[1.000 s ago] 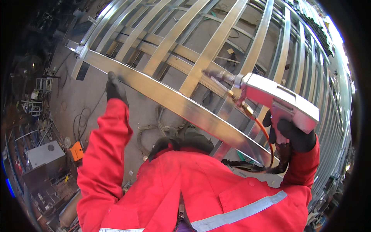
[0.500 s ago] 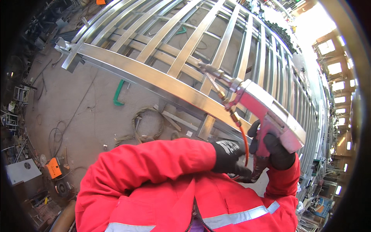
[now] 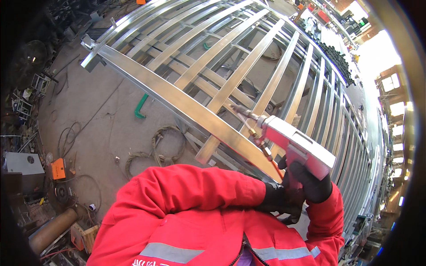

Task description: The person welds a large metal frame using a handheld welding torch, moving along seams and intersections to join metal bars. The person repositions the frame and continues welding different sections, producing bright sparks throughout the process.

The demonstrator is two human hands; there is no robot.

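My right hand [image 3: 312, 182], in a black glove, is wrapped around the grip of a red and silver welding gun [image 3: 304, 148]. The gun's metal nozzle [image 3: 243, 111] points to the upper left, over the bars of a shiny metal frame [image 3: 171, 95]. A thin feed tube with brass fittings [image 3: 262, 144] runs beside the nozzle into an orange hose. Reaching across my chest, my left hand [image 3: 284, 201], also black-gloved, is closed just below the gun's grip. What its fingers hold is hidden.
Long parallel bars of the frame stretch to the far right. On the floor lie a coiled rope or cable [image 3: 171, 144], a green clamp-like piece [image 3: 141, 106] and an orange box [image 3: 57, 169]. A grey cabinet [image 3: 23, 163] and a brown cylinder [image 3: 53, 230] stand at lower left.
The welding gun has shifted left and slightly down in view, with my right hand still on it. My left hand has moved right and down, closer beneath the grip. The view has turned somewhat.
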